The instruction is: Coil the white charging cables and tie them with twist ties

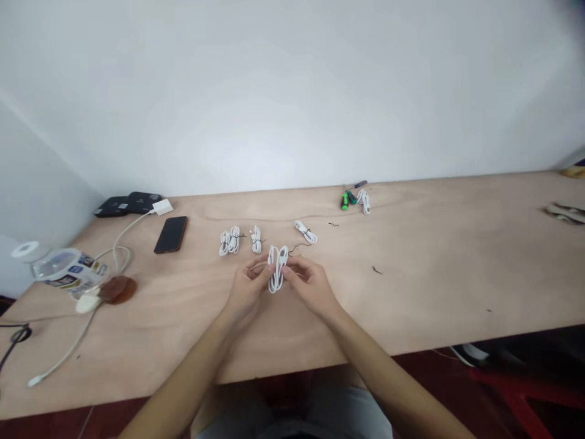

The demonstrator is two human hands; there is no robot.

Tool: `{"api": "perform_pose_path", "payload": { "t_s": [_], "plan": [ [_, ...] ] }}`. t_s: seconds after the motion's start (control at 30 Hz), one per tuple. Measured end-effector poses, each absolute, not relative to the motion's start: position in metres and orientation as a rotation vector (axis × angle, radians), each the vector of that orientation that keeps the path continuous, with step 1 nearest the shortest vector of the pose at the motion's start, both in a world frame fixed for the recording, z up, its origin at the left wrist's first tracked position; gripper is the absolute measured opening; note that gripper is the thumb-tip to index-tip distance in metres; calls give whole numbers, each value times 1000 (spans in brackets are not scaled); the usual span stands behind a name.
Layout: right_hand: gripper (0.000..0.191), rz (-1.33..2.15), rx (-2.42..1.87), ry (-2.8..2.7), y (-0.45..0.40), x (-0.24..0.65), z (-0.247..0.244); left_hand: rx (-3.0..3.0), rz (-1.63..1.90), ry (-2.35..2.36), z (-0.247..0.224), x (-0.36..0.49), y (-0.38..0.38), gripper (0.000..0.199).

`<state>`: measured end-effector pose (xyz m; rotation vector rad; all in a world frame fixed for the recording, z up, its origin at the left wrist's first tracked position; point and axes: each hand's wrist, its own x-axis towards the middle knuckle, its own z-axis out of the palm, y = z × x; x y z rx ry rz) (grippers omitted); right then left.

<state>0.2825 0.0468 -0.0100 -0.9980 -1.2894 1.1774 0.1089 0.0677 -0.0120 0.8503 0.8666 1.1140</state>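
A coiled white cable (277, 277) is pinched between my two hands above the table's near middle. My left hand (251, 283) grips its left side with thumb and fingers. On the opposite side, my right hand (308, 281) holds the coil near a grey-white connector. Just past my right fingers lies a thin black twist tie (300, 246). Beyond my hands are white cable bundles bound with black ties: a pair (230, 240) at the left, another bundle (256, 239) beside it, and one more (306, 231) to the right.
Screwdrivers (345, 200) and another white cable (364, 201) lie by the wall. Leftward are a dark phone (170, 235), black boxes (128, 204), a white charger (161, 207) with its cable, and a plastic bottle (68, 268). Loose black ties (376, 269) are scattered rightward on the wooden table (434, 262).
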Motion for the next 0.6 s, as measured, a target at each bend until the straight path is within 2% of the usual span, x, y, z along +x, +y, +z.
{"api": "perform_pose_path", "payload": {
  "t_s": [0.17,0.4,0.6],
  "plan": [
    [26,1181,-1041,-1115,35,271,-17,929,1227,993,-17,111,44,62],
    [31,1443,-919,-1010,25,266,-31,962,1340,1095,-26,112,24,52],
    [21,1161,-1071,-1188,14,261,-31,994,1388,1214,-33,117,16,48]
  ]
}}
